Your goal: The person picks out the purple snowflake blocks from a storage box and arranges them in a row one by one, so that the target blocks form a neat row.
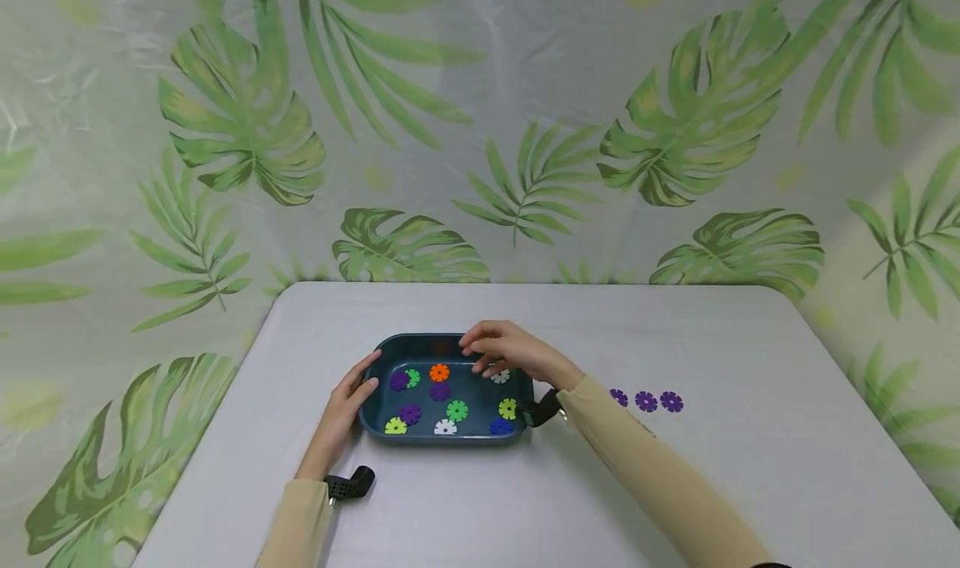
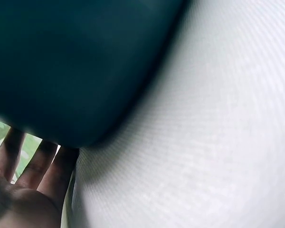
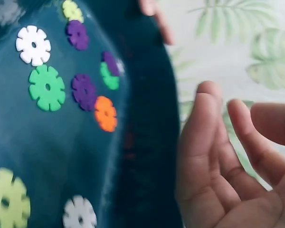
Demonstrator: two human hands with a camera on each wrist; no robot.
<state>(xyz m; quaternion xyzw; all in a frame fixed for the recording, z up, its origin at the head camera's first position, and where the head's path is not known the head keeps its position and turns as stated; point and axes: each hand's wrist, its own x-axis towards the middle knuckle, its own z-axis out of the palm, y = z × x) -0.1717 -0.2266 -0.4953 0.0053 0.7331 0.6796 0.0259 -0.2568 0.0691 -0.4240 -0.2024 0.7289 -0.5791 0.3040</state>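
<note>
A dark teal tray [image 1: 446, 439] stands on the table with several notched plastic discs lying in it. My left hand [image 1: 347, 399] touches the tray's left end. In the left wrist view its straight fingers [image 2: 38, 166] lie against the outer wall. Over the tray's right part hovers my right hand [image 1: 513, 353], fingers loosely bent and nothing between them. Below it lies a white disc [image 3: 80, 213], with a yellow-green disc [image 3: 5, 199] nearby. An orange disc [image 1: 439, 372], a green disc [image 1: 457, 410] and purple discs lie farther left.
To the right of the tray, three purple discs lie in a row on the white table, among them a rightmost disc [image 1: 671, 401]. The right forearm partly covers the area beside them. A leaf-patterned curtain [image 1: 525, 176] hangs behind the table [image 1: 750, 468].
</note>
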